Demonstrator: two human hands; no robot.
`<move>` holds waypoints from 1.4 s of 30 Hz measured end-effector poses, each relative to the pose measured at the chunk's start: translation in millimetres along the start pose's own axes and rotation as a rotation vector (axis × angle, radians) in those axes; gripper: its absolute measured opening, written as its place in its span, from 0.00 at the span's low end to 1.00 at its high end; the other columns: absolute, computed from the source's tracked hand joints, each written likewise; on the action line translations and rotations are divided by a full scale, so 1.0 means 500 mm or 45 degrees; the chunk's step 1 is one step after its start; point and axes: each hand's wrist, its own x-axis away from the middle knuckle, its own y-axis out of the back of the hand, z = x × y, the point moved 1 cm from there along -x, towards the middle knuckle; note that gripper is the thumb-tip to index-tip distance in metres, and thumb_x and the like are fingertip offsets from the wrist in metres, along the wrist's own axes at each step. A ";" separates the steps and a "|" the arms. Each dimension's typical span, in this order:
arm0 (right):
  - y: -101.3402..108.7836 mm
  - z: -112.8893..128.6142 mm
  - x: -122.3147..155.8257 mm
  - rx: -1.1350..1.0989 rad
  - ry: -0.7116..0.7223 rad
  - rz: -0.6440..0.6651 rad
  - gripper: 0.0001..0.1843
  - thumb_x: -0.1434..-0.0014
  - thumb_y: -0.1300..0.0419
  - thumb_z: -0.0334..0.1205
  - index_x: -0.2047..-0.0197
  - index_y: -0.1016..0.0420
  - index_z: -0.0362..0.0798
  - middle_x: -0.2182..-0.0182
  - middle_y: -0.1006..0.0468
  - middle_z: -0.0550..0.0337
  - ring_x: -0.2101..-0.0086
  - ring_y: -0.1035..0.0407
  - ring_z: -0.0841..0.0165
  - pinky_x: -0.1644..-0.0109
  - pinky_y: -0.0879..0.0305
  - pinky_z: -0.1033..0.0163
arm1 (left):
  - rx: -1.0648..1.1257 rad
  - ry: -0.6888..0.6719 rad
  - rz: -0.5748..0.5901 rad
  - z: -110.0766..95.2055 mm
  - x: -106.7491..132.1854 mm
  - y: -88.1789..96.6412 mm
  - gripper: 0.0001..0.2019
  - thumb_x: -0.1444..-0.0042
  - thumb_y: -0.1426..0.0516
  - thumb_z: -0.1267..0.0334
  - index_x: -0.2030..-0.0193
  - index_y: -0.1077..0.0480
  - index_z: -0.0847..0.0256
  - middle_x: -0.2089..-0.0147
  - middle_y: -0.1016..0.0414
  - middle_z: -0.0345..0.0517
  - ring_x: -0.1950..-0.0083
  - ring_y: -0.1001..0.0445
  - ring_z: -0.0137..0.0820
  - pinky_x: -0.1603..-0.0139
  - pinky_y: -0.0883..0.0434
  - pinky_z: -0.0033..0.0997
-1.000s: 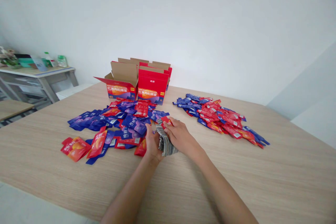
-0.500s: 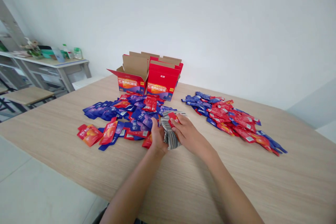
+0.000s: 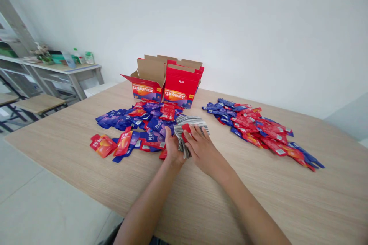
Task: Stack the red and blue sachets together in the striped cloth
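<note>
My left hand (image 3: 174, 148) is closed around a grey-and-white striped cloth (image 3: 189, 120), its thumb up on the left side. Over the cloth lies my right hand (image 3: 201, 147), fingers bent across a red pouch (image 3: 185, 129) that is pressed against the fabric and partly hidden. The left palm and the lower part of the pouch are out of sight. Just beyond and to the left spreads a heap of blue and red pouches (image 3: 156, 124). Two more red pouches (image 3: 102, 145) lie at its near left edge, one partly over a blue pouch.
An open red carton (image 3: 147, 91) and another red carton (image 3: 179, 91) stand behind the heap, with more carton flaps behind them. A second pile of pouches (image 3: 258, 130) lies on the table's (image 3: 258, 199) right side. A desk (image 3: 67, 69) and stools (image 3: 40, 103) stand at far left.
The view has shifted slightly, so the scene sits a little further right. My right hand has slid forward over the cloth and pouch, and more of the cloth fans out beyond the fingers.
</note>
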 end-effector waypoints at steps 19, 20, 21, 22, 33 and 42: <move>0.005 -0.047 -0.001 -0.182 0.032 0.045 0.45 0.36 0.43 0.61 0.30 0.41 0.33 0.31 0.41 0.33 0.31 0.48 0.49 0.27 0.55 0.40 | -0.159 0.180 0.055 0.019 0.005 -0.001 0.46 0.40 0.62 0.28 0.43 0.27 0.70 0.50 0.19 0.63 0.43 0.23 0.52 0.41 0.28 0.51; 0.007 -0.043 0.001 -0.207 0.054 0.081 0.47 0.37 0.43 0.63 0.29 0.41 0.34 0.31 0.42 0.33 0.30 0.49 0.49 0.27 0.56 0.39 | -0.149 0.156 0.053 0.012 0.001 0.003 0.46 0.40 0.62 0.28 0.44 0.27 0.70 0.50 0.19 0.63 0.42 0.23 0.52 0.40 0.29 0.52; 0.009 -0.039 0.004 -0.235 0.082 0.115 0.48 0.38 0.43 0.64 0.29 0.41 0.35 0.30 0.43 0.34 0.30 0.49 0.49 0.26 0.57 0.39 | -0.135 0.128 0.047 0.005 -0.002 0.006 0.46 0.41 0.62 0.28 0.44 0.26 0.70 0.50 0.19 0.63 0.42 0.23 0.52 0.40 0.29 0.52; 0.012 -0.035 0.006 -0.261 0.115 0.145 0.48 0.38 0.43 0.65 0.29 0.41 0.36 0.30 0.44 0.35 0.30 0.50 0.50 0.26 0.58 0.39 | -0.120 0.097 0.033 -0.001 -0.005 0.008 0.46 0.40 0.62 0.28 0.44 0.26 0.69 0.50 0.19 0.62 0.42 0.24 0.52 0.39 0.30 0.52; -0.019 -0.032 -0.015 -0.218 -0.026 -0.049 0.26 0.26 0.54 0.40 0.29 0.38 0.46 0.28 0.46 0.46 0.28 0.55 0.54 0.27 0.60 0.38 | -0.097 0.090 0.117 -0.007 -0.006 0.007 0.42 0.37 0.60 0.32 0.40 0.29 0.68 0.47 0.20 0.61 0.42 0.23 0.49 0.39 0.29 0.49; -0.037 -0.090 -0.020 -0.268 -0.348 -0.561 0.25 0.28 0.52 0.44 0.32 0.34 0.49 0.32 0.39 0.42 0.33 0.45 0.52 0.31 0.49 0.39 | -0.192 0.309 0.108 0.052 0.024 -0.016 0.43 0.40 0.58 0.29 0.40 0.28 0.66 0.48 0.19 0.59 0.43 0.23 0.50 0.39 0.30 0.51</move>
